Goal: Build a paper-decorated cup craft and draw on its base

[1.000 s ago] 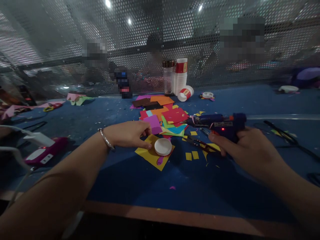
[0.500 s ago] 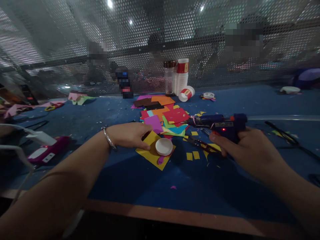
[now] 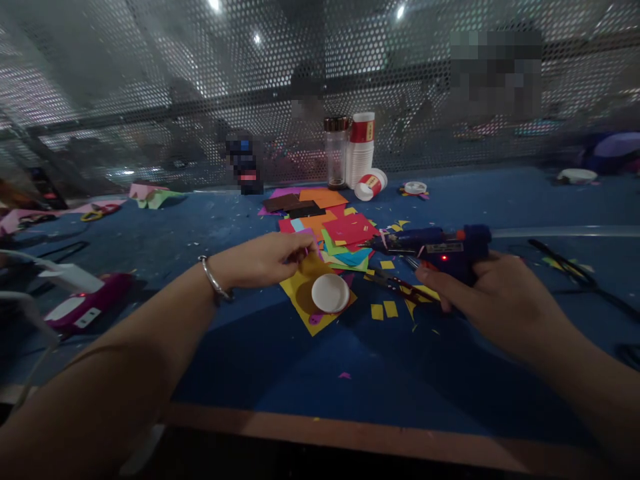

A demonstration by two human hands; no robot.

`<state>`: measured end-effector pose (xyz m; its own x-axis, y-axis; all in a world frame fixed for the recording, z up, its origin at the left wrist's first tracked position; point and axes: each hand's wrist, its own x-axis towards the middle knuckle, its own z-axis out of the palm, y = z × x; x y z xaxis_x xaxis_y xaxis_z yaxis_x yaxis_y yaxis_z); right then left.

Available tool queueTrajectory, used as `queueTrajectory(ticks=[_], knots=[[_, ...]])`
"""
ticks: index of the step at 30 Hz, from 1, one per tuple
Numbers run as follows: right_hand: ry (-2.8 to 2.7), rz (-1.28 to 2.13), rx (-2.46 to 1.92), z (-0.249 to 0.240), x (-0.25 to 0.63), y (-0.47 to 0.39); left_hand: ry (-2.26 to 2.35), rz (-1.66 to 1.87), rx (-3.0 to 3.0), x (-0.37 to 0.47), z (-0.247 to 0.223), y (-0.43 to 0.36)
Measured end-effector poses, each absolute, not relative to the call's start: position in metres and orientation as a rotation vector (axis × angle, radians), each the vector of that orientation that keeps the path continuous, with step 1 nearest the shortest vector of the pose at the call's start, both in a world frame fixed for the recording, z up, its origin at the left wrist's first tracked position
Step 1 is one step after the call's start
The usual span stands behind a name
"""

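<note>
My left hand (image 3: 265,260), with a silver bangle at the wrist, pinches the far corner of a yellow paper sheet (image 3: 299,308). A round white paper piece like a cut cup bottom (image 3: 331,293) rests on the sheet, beside a small purple piece (image 3: 315,320) near its front corner. At the right, my right hand (image 3: 493,290) is wrapped round a blue glue gun (image 3: 457,250) with a red light lit; its nozzle points left. Below the gun lies a dark-handled tool (image 3: 400,287), partly hidden.
Coloured paper (image 3: 350,229) is heaped beyond the sheet, with yellow scraps (image 3: 391,309) right of it. Behind stand a glass bottle (image 3: 337,153) and stacked paper cups (image 3: 361,150); one cup lies tipped. A purple power strip (image 3: 90,307) is left, a black cable (image 3: 565,267) right.
My left fingers have closed at the sheet's far corner. The yellow sheet has turned slightly, with the white piece a little farther right. My right hand and the glue gun have hardly moved.
</note>
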<state>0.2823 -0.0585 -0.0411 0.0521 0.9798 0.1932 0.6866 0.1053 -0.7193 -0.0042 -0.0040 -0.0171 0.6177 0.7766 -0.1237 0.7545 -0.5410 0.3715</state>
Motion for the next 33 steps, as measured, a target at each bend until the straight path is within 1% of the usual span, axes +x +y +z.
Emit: queueTrajectory(ticks=[4, 8, 10, 13, 16, 20, 26, 29, 33], knots=[[-1.757, 0.526, -1.642, -0.044, 0.284, -0.057, 1.178, 0.146, 2.509, 0.01, -0.027, -0.002], [-1.803, 0.479, -1.604, -0.046, 0.286, -0.057, 1.008, 0.438, 2.435, 0.024, -0.036, -0.003], [-1.8, 0.455, -1.591, -0.046, 0.286, -0.056, 0.957, 0.512, 2.362, 0.027, -0.038, -0.003], [-1.777, 0.446, -1.583, -0.046, 0.286, -0.056, 1.072, 0.477, 2.303, 0.024, -0.038, -0.003], [-1.776, 0.421, -1.583, -0.045, 0.286, -0.057, 1.186, 0.322, 2.229, 0.014, -0.036, -0.003], [-1.756, 0.455, -1.573, -0.043, 0.285, -0.058, 1.181, 0.15, 2.084, 0.001, -0.03, -0.003], [-1.777, 0.434, -1.589, -0.046, 0.288, -0.058, 1.246, -0.092, 2.052, -0.005, -0.021, -0.004], [-1.777, 0.426, -1.584, -0.046, 0.288, -0.058, 1.203, -0.038, 2.093, -0.003, -0.019, -0.003], [-1.75, 0.463, -1.597, -0.043, 0.287, -0.058, 1.213, 0.261, 1.862, 0.005, -0.028, -0.001]])
